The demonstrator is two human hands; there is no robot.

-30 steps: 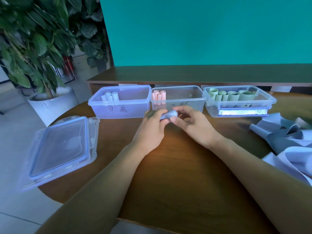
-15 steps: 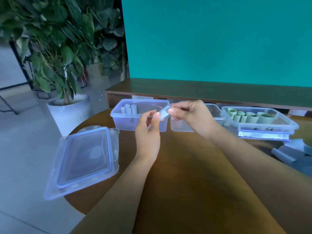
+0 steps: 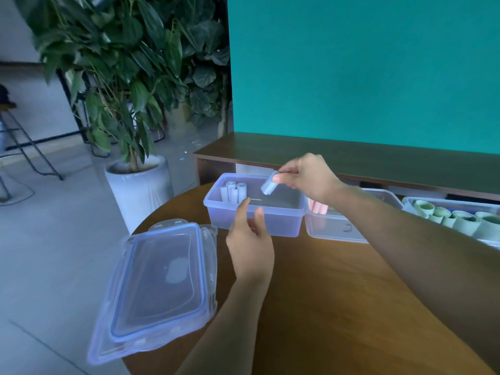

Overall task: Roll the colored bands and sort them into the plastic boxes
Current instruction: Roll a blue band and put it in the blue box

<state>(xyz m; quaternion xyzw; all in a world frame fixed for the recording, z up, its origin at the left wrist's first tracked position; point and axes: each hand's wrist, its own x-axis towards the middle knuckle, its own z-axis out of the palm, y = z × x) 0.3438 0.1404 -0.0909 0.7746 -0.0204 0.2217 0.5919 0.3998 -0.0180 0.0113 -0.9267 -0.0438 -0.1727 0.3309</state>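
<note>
Head view: the right hand [image 3: 308, 177] pinches a rolled pale-blue band [image 3: 269, 187] between thumb and fingertips, holding it tilted in the air above the open left plastic box [image 3: 254, 221], clear of the box floor. In the box's far left corner a few more pale-blue rolls [image 3: 233, 191] stand upright, touching one another. The left hand [image 3: 250, 240] hovers just in front of that box's near wall, fingers straight and relaxed with nothing in them, thumb apart from the forefinger. To the right, touching the first box, a middle plastic box [image 3: 349, 231] holds pink rolls [image 3: 318, 208] half hidden behind the right forearm. Further right, a third box [image 3: 411, 203], cut off by the frame edge, holds green rolls [image 3: 460, 219]. All three sit on a round wooden table [image 3: 338, 307]. A clear lid [image 3: 159, 288] with a blue seal overhangs the table's left edge. A potted plant [image 3: 135, 104] stands on the floor behind.
</note>
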